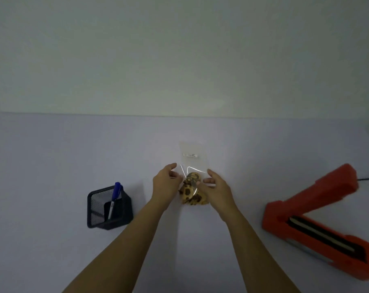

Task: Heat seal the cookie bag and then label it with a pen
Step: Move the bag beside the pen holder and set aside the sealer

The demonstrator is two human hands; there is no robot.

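L hand (166,180) & R hand (216,185) pinched cookie bag (193,149) edges; open end needed to enter heat sealer (318,193) flat, w/o wrinkles.

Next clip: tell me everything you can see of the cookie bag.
The bag is clear plastic, lying lengthwise on the pale table. Chocolate-chip cookies fill its near end; the far part is flat, with a small white label. Bright creases cross its middle. The left hand and right hand appear to pinch its side edges.
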